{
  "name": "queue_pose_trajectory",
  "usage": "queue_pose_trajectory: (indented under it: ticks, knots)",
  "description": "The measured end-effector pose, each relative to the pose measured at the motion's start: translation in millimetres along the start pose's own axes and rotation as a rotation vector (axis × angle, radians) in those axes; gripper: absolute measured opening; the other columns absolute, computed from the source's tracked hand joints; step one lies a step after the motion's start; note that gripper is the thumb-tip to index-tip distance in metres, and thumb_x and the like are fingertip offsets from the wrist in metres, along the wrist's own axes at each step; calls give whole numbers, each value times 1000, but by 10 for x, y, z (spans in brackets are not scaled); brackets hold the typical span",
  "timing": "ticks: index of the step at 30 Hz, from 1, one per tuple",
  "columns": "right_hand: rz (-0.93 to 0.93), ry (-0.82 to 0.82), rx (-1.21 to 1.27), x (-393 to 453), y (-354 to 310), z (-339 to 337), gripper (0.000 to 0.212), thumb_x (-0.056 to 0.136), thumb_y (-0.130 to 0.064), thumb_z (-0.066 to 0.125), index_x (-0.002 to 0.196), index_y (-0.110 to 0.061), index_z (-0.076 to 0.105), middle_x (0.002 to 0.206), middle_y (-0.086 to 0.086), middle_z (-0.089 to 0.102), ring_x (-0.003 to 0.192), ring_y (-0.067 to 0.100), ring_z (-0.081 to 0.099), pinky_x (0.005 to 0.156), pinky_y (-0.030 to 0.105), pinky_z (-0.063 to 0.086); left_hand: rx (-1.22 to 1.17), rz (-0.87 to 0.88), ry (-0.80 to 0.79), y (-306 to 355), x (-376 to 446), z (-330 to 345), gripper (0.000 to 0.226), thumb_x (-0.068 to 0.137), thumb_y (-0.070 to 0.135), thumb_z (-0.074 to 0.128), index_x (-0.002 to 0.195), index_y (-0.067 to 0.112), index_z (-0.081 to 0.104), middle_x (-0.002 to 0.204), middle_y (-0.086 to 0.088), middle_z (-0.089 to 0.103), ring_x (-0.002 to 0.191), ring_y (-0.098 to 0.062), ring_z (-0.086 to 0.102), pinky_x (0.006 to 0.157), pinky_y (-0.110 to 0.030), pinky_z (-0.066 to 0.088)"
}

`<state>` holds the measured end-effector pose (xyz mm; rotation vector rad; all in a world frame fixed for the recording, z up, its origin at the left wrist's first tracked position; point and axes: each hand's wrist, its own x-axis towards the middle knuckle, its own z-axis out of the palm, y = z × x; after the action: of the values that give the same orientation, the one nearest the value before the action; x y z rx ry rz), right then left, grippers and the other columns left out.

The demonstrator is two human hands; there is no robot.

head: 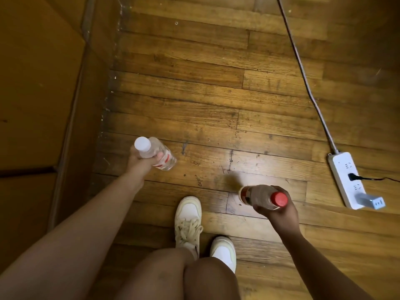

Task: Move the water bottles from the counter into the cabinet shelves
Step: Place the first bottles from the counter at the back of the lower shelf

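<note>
I look straight down at a wooden floor. My left hand (140, 161) grips a clear water bottle (161, 155) with a white cap and a red-and-white label, tilted with its cap towards me. My right hand (279, 210) grips a second clear bottle (258, 197) with a red cap and a red label, lying nearly level, cap pointing right. Both bottles hang above the floor. No counter shows in this view.
A wooden cabinet side (39, 94) fills the left edge. A white power strip (346, 176) with plugs lies on the floor at right, its cord (303, 68) running up the frame. My two white shoes (188, 221) stand below the hands.
</note>
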<state>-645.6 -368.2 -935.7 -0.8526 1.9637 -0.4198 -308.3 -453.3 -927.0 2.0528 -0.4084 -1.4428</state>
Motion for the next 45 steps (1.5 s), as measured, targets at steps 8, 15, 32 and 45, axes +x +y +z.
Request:
queue_pose_trajectory:
  ticks: [8, 15, 32, 45]
  knots:
    - [-62, -101, 162, -840, -1069, -662, 58, 58, 1, 82, 110, -14, 59, 104, 7, 66, 97, 23, 61, 81, 35, 51, -129, -67, -60, 731, -1205, -87, 61, 80, 8, 69, 134, 14, 42, 132, -6, 52, 121, -24, 50, 93, -36, 45]
    - [-184, -171, 280, -1549, -2067, -1317, 47, 56, -5, 77, 95, -23, 58, 95, 7, 66, 90, 22, 62, 78, 35, 49, -313, -77, -24, 1443, -2333, -291, 52, 82, 10, 67, 129, 15, 46, 127, -5, 56, 115, -21, 53, 85, -35, 46]
    - [-379, -686, 258, -3498, -3489, -1827, 61, 50, -27, 77, 107, -13, 62, 110, 12, 67, 102, 28, 63, 84, 37, 51, -652, 273, 306, 1766, -4937, -1806, 54, 78, 5, 68, 126, 21, 49, 116, 4, 61, 115, -18, 55, 94, -34, 46]
    - [-685, -1309, -58, -5458, -4174, -457, 31, 62, -17, 72, 92, -23, 71, 89, 1, 73, 83, 17, 69, 66, 23, 54, -784, 435, 887, 659, -6624, -3488, 49, 52, 49, 70, 97, 32, 59, 88, 25, 68, 83, 5, 65, 56, -7, 48]
